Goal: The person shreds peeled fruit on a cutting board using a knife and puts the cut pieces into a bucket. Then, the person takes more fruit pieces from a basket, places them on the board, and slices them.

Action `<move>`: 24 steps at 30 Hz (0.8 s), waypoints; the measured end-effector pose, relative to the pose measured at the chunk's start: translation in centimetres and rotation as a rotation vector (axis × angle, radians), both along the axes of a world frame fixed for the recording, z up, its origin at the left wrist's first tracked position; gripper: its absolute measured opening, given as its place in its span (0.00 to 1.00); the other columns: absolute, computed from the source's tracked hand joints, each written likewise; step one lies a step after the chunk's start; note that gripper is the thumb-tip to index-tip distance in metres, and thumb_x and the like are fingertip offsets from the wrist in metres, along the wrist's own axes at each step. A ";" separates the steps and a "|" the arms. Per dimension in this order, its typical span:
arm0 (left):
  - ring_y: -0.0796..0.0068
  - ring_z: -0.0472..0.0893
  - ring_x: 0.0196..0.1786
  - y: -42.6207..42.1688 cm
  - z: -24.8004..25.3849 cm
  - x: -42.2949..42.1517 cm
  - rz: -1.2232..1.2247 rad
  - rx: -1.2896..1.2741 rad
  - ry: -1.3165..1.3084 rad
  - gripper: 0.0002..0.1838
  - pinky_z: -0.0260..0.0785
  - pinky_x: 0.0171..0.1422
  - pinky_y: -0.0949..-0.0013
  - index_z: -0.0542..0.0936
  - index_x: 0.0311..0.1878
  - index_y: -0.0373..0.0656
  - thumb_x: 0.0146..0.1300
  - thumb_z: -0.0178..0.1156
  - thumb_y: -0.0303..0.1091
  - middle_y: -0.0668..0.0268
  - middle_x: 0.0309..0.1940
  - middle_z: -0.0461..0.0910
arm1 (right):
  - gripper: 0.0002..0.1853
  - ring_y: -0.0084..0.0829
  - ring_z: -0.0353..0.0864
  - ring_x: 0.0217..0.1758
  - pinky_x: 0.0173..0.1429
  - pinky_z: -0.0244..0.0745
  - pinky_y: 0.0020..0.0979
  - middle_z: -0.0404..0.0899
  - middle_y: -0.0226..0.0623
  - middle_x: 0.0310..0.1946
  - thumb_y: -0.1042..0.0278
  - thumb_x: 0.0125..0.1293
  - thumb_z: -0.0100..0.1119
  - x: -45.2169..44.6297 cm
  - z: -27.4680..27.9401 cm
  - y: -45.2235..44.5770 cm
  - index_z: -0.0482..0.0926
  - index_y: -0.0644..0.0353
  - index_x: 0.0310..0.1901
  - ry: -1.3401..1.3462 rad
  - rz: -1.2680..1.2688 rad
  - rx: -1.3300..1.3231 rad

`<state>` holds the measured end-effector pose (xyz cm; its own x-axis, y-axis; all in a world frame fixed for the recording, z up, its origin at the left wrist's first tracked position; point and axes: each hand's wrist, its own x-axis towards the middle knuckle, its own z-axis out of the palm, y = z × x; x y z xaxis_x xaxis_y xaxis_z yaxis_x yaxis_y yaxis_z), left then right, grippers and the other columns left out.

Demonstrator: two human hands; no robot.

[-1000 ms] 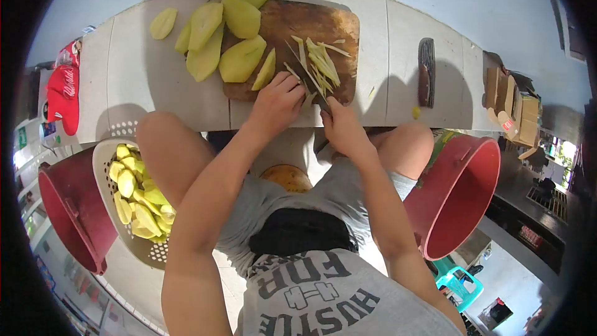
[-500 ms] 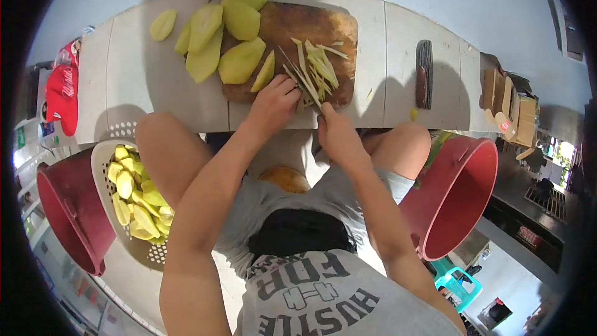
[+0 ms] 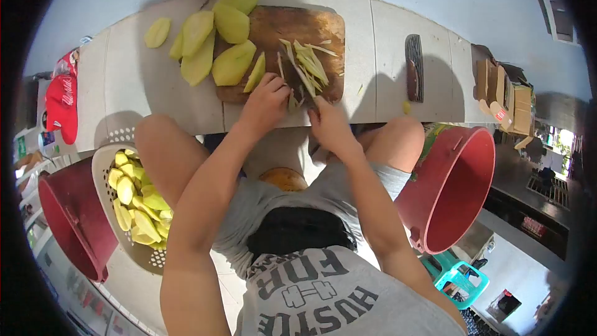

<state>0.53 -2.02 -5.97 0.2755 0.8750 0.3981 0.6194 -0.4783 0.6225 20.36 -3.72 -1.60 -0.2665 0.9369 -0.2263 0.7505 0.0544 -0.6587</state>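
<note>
At the front edge of the wooden cutting board [image 3: 267, 31], my left hand [image 3: 268, 101] has its fingers pressed together on a piece of the pale green food, mostly hidden under them. My right hand [image 3: 328, 124] is closed round the handle of a knife [image 3: 303, 87], whose blade points up and left over the board. Thin green strips [image 3: 311, 65] lie just right of the blade. A cut wedge [image 3: 255, 73] rests left of my left fingertips. Several large peeled pieces [image 3: 234, 63] are piled on the board's left side and the tiles beside it.
A dark, long object [image 3: 414, 68] lies on the tiled counter [image 3: 388, 43] at the right. Below the counter are a colander of peeled pieces [image 3: 102, 177], a red bucket [image 3: 71, 218] at the left and another red bucket [image 3: 457, 193] at the right. Cardboard boxes [image 3: 521, 109] stand far right.
The whole counter scene has shifted slightly left in view. Both hands remain at the board's front edge, my right hand still on the knife, with the blade's angle slightly steeper.
</note>
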 end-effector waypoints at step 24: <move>0.49 0.78 0.50 -3.2 0.9 5.6 0.409 -0.281 0.122 0.17 0.75 0.54 0.53 0.82 0.47 0.37 0.54 0.69 0.31 0.53 0.47 0.79 | 0.11 0.63 0.82 0.38 0.43 0.76 0.54 0.83 0.60 0.31 0.67 0.70 0.59 2.6 3.6 3.5 0.73 0.65 0.47 -0.044 -0.126 0.063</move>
<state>6.15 -5.19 -5.08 -0.0823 0.9895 0.1186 0.7972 -0.0061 0.6036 23.00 -0.22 2.02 -0.1368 0.9750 -0.1752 0.7819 -0.0023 -0.6234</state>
